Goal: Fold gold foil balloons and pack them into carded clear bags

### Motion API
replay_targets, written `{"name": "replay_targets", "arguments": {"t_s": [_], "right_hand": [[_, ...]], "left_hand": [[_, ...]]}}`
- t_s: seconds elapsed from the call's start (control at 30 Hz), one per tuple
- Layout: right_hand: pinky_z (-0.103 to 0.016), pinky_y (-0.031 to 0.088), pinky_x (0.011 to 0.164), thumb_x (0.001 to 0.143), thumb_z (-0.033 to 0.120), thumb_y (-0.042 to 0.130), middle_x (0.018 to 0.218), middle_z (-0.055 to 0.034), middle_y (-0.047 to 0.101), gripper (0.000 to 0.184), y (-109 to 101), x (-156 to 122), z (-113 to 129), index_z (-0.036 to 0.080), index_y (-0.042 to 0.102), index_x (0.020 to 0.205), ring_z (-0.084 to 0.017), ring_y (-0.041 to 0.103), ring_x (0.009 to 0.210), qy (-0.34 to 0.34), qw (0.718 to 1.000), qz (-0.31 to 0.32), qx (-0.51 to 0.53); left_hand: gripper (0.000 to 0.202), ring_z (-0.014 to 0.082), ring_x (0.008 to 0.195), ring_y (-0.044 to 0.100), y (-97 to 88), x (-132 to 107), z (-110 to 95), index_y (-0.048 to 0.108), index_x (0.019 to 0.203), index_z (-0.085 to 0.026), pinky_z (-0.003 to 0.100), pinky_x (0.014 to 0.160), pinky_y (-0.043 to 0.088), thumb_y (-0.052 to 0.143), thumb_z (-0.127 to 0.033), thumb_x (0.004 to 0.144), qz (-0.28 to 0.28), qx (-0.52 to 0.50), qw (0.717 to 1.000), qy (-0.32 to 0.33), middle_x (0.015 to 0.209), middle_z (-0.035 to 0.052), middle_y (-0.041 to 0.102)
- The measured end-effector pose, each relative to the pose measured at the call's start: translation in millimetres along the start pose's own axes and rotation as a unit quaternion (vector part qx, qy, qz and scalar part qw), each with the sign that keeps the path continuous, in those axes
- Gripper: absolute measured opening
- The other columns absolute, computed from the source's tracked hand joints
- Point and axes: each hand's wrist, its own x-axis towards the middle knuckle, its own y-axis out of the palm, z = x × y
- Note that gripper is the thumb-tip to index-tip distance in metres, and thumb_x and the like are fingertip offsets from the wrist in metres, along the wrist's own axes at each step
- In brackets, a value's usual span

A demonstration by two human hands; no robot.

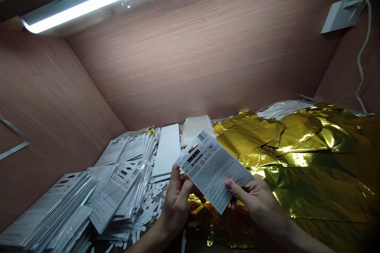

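Observation:
Both hands hold a printed packaging card (pixel 215 170) in front of me, its text side facing up and tilted. The card carries a barcode, small symbols and a hanging slot near its top end. My left hand (pixel 176 201) pinches the card's left edge. My right hand (pixel 255 197) grips the lower right part, thumb on the printed face and fingers behind it. Just beyond and to the right, shiny gold foil balloons (pixel 297 166) lie flat in a heap, partly under the card. Left of my hands sit stacks of similar cards in clear sleeves (pixel 115 189).
A white flat box or board (pixel 166 150) lies beyond the left hand, beside a stack of clear plastic bags (pixel 196 126). Small white paper cut-outs (pixel 150 207) are scattered on the table. Wooden panels (pixel 208 47) enclose the space, under a lit tube lamp (pixel 103 2).

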Motion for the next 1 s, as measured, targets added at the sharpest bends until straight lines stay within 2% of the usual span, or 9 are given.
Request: {"name": "replay_targets", "arguments": {"t_s": [0.1,0.37,0.47,0.53,0.63,0.77,1.0], "right_hand": [[-0.025,0.056,0.060,0.092,0.060,0.067,0.078,-0.0094,0.075,0.047,0.4,0.7,-1.6,0.015,0.082,0.086,-0.018,0.066,0.067,0.006,1.000,-0.009,-0.003],[-0.024,0.052,0.054,0.090,0.063,0.068,0.069,-0.0086,0.071,0.053,-0.3,1.5,-3.4,0.014,0.077,0.072,-0.016,0.063,0.060,0.018,0.999,-0.030,-0.031],[-0.024,0.052,0.055,0.091,0.063,0.067,0.073,-0.0102,0.073,0.054,0.3,2.0,-4.0,0.014,0.076,0.070,-0.017,0.065,0.063,0.017,0.999,-0.036,-0.034],[-0.025,0.054,0.058,0.092,0.062,0.066,0.077,-0.0109,0.074,0.053,0.9,2.7,-3.4,0.014,0.077,0.072,-0.018,0.067,0.066,0.014,0.999,-0.035,-0.034],[-0.026,0.055,0.059,0.092,0.062,0.066,0.071,-0.0094,0.072,0.053,2.3,3.0,-0.1,0.014,0.076,0.069,-0.019,0.068,0.066,0.007,0.999,-0.023,-0.032],[-0.026,0.055,0.058,0.091,0.062,0.067,0.071,-0.0092,0.073,0.053,2.7,2.0,2.8,0.015,0.076,0.070,-0.020,0.068,0.065,0.001,1.000,-0.020,-0.022],[-0.029,0.055,0.063,0.093,0.061,0.066,0.081,-0.0122,0.077,0.050,1.6,4.0,-7.9,0.013,0.081,0.085,-0.020,0.068,0.065,-0.008,0.999,-0.043,0.003]], "left_hand": [[0.018,0.0164,0.078,0.071,2.8,-0.3,1.0,0.045,0.121,-0.024,0.030,0.068,0.059,0.046,-0.030,0.104,-0.012,0.015,1.000,-0.003,0.106,0.0044,0.070],[0.017,0.0159,0.072,0.071,4.9,1.2,4.5,0.045,0.118,-0.024,0.031,0.065,0.061,0.046,-0.032,0.103,-0.028,0.045,0.999,-0.007,0.097,0.0015,0.070],[0.018,0.0158,0.068,0.070,4.9,-0.1,5.7,0.047,0.116,-0.023,0.029,0.063,0.060,0.051,-0.027,0.098,-0.038,0.034,0.999,0.006,0.085,-0.0019,0.069],[0.023,0.0164,0.068,0.071,4.8,-0.9,6.3,0.049,0.118,-0.023,0.029,0.063,0.060,0.052,-0.023,0.096,-0.024,0.021,0.999,0.013,0.082,-0.0024,0.069],[0.024,0.0191,0.079,0.073,4.4,-2.0,6.0,0.055,0.118,-0.021,0.030,0.069,0.060,0.051,-0.019,0.094,0.006,0.010,1.000,0.017,0.093,0.0023,0.073],[0.023,0.0221,0.098,0.072,4.0,-3.8,5.6,0.058,0.117,-0.021,0.030,0.074,0.059,0.053,-0.017,0.095,0.005,0.005,0.999,0.033,0.110,0.0059,0.073],[0.025,0.0205,0.082,0.074,8.1,-4.5,6.1,0.057,0.123,-0.022,0.033,0.072,0.062,0.056,-0.023,0.098,0.027,-0.009,0.999,0.041,0.106,0.0067,0.075]]}}
